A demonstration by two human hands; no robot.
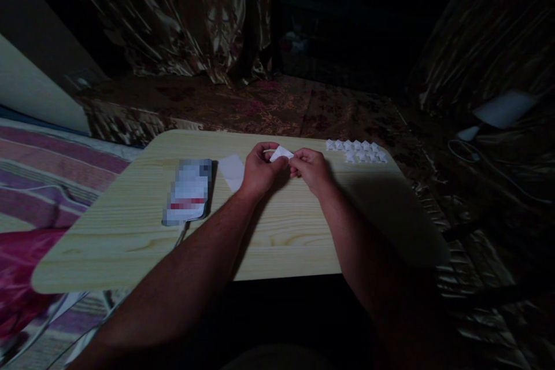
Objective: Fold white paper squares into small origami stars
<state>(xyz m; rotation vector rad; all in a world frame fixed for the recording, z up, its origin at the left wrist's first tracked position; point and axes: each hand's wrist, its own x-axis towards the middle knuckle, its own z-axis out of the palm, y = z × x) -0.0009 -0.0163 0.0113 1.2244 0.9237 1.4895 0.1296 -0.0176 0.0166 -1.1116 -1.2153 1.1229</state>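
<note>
Between my two hands is a small white folded paper (pixel 282 154), held just above the far half of the wooden table (pixel 277 237). My left hand (pixel 261 169) pinches it from the left, thumb across its lower edge. From the right, the fingers of my right hand (pixel 310 167) are closed on its corner; part of the paper there is hidden by them. A flat white sheet of paper (pixel 233 171) lies on the table just left of my left hand. To the right of my right hand sit several small white folded paper pieces (pixel 357 145) in two rows.
A phone (pixel 187 192) with a blurred-out screen lies on the table's left, a white cable (pixel 181 235) running from its near end. Beyond the table are a patterned covering (pixel 277 101) and curtains (pixel 221 17). A white lamp (pixel 505 108) stands at the right.
</note>
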